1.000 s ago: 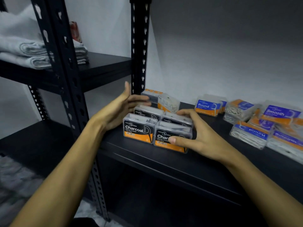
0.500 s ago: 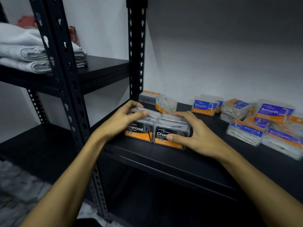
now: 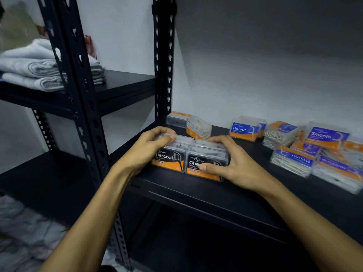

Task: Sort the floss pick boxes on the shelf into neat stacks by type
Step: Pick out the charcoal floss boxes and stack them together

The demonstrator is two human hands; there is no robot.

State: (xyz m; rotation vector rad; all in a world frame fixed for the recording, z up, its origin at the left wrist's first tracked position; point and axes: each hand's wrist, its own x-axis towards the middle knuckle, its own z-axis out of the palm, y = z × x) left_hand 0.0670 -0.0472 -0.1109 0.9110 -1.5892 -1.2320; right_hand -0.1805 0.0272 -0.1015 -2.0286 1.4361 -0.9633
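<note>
Two Charcoal boxes sit side by side, touching, near the front left edge of the shelf [image 3: 196,195]. The left hand [image 3: 144,152] curls over the left box [image 3: 170,158], thumb on its lid; the right hand [image 3: 233,163] wraps the right box [image 3: 206,165], thumb pressed on its front label and fingers over the top. More Charcoal boxes seem to lie behind this pair, but the hands hide how they are stacked. Two loose boxes [image 3: 189,123] lie just behind near the post [image 3: 164,61], and Round boxes [image 3: 244,129] and Smooth boxes [image 3: 327,135] lie jumbled well apart to the right. The likely risk is at the edge: squaring the pair with too much forward pull could tip a box off the shelf front. Squeezing unevenly could also skew the smooth plastic lids, letting one box slide past the other or knock the loose ones behind.
</note>
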